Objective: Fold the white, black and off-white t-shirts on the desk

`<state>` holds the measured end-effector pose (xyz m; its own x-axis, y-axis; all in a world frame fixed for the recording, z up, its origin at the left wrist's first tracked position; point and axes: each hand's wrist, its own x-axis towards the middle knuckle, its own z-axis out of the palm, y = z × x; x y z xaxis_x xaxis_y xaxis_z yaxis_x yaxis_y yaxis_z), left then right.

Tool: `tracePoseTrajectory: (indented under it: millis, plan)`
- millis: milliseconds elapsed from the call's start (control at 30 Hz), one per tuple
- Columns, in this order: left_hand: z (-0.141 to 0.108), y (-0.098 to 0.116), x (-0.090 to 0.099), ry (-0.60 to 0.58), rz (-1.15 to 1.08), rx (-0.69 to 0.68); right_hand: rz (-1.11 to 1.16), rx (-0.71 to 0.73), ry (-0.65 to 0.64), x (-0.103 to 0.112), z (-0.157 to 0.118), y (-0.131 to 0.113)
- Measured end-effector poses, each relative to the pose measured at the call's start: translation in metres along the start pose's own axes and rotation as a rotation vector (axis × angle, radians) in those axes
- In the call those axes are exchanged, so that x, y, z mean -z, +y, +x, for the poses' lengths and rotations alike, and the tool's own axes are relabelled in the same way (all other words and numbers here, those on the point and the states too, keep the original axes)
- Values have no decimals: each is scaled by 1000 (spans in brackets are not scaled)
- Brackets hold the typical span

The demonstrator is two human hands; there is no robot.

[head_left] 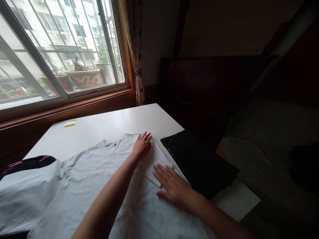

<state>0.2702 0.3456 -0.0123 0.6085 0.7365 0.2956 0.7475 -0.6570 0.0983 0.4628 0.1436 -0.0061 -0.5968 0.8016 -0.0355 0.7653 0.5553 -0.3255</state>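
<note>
Left hand (142, 145): open, palm down, fingers slightly apart, touching the white T-shirt (94, 176) at its shoulder, beside the collar (115, 142).
Right hand (171, 186): open, palm down, fingers a little spread, lying on the folded-in sleeve.
White T-shirt: laid out on the white bench (119, 116), collar toward the window (84, 39).
Black cloth (199, 162): just right of the shirt.
Yellow paper (70, 123): near the bench's far-left edge.

White T-shirt (84, 176) – spread on white table (112, 119); left hand (142, 145) and right hand (173, 186) resting upon it; black cloth (199, 159) – alongside.
</note>
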Motion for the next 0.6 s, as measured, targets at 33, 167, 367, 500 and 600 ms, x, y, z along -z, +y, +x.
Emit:
tracePoseTrajectory:
  millis: [33, 167, 367, 500, 600]
  plan:
    - [-2, 0, 1, -9, -8, -39, 1, 0, 5, 0, 0, 0]
    - [-9, 3, -6, -57, -36, -135, 8, 6, 9, -1, 2, 0]
    - [-9, 4, -16, -77, -48, -110, 75, 80, 18, 4, -4, 1]
    - [-9, 5, -15, -83, -38, -112, 180, 229, 78, 18, -2, 6]
    - [-10, 6, -15, -88, -33, -114, 122, 116, 269, 23, 17, 13]
